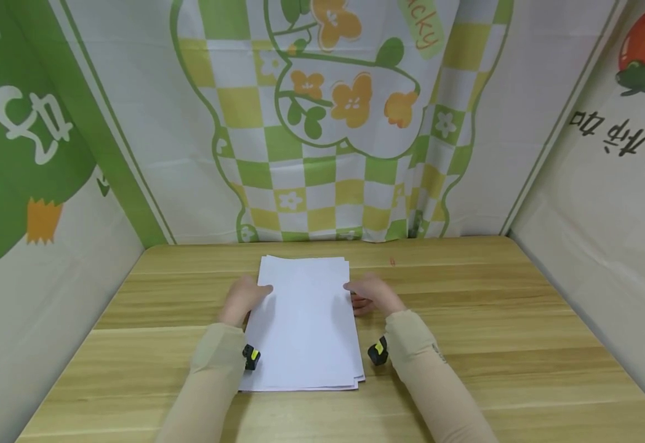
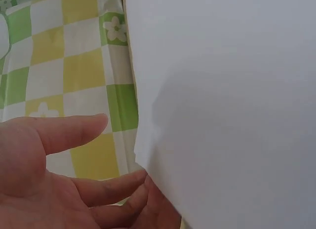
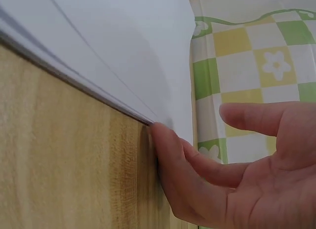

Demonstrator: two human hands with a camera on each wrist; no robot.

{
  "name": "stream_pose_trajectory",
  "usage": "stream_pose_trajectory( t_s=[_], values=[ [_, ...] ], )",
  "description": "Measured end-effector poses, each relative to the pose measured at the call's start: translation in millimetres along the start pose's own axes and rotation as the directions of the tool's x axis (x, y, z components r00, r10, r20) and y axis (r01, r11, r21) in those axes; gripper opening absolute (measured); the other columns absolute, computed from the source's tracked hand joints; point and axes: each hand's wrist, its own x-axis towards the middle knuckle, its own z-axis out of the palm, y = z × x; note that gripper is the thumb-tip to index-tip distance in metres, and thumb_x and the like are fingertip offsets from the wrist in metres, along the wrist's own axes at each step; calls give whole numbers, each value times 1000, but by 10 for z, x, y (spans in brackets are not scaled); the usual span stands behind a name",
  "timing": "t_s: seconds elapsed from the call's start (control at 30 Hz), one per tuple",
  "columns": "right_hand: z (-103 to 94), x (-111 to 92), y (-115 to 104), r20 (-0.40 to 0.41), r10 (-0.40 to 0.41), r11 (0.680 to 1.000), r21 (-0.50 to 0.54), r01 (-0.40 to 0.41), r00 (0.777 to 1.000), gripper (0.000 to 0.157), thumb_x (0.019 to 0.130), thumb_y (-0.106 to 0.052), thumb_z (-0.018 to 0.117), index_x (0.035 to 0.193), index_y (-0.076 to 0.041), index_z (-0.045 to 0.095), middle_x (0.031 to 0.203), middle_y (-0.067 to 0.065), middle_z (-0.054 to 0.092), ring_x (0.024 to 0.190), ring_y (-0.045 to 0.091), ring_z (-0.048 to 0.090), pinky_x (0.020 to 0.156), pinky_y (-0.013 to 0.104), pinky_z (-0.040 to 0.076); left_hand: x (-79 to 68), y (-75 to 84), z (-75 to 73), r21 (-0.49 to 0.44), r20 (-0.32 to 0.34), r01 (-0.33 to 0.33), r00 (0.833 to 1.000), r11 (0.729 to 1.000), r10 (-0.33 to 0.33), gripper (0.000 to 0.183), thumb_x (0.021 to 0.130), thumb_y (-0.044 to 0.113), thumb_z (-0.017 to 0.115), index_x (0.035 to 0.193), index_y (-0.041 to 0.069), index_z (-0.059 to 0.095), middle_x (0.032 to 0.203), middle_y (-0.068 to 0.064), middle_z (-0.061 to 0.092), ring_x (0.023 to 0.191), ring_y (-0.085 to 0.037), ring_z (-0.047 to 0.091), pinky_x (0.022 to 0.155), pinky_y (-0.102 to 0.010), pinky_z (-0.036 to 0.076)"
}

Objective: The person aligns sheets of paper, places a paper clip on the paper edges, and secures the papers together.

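A stack of white paper sheets lies lengthwise on the wooden table, its sheets slightly uneven at the near right corner. On its left long side is my left hand; in the left wrist view the fingertips touch the paper's edge, while the thumb stands apart from it. Opposite, my right hand has its fingertips against the right edge, thumb raised and separate. Neither hand pinches the sheets. Several layered edges of the stack show in the right wrist view.
The wooden table reaches back to a checkered green and yellow curtain. Printed cloth walls rise at the left and right sides. A small red mark shows on the tabletop behind the right hand.
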Motion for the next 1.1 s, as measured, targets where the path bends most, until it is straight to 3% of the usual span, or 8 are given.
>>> stream_pose_trajectory(
  t_s=[0.2, 0.57, 0.93, 1.1],
  values=[
    [-2, 15, 13, 0, 0, 1000, -29, 0, 1000, 37, 93, -23, 58, 116, 5, 51, 98, 15, 57, 79, 22, 58, 75, 34, 57, -10, 11, 14, 21, 5, 24, 1000, 999, -24, 42, 91, 30, 55, 102, -11, 59, 84, -15, 53, 73, -25, 50, 57, -31, 44],
    [8, 25, 4, 7, 6, 1000, -9, -6, 1000, 38, 93, -22, 59, 117, 7, 52, 100, 16, 56, 81, 22, 57, 76, 36, 57, 12, 16, 25, 52, 9, 60, 998, 997, -61, 51, 91, 34, 52, 111, -13, 55, 107, -32, 47, 100, -43, 46, 81, -52, 43],
    [14, 21, 4, -6, 11, 1000, -2, -11, 1000, 40, 92, -22, 60, 120, 5, 50, 103, 17, 58, 79, 22, 59, 70, 34, 58, 33, 18, 22, 24, 32, 47, 998, 999, -48, 58, 93, 33, 49, 120, -18, 48, 124, -43, 38, 112, -50, 44, 91, -57, 44],
    [21, 19, 1, -6, 2, 1000, -15, -2, 1000, 39, 92, -22, 60, 119, 5, 50, 102, 16, 58, 79, 22, 59, 70, 34, 58, 45, 10, 28, 7, 37, 42, 998, 999, -43, 57, 93, 30, 50, 122, -19, 46, 123, -42, 40, 112, -49, 45, 92, -56, 44]
  ],
)
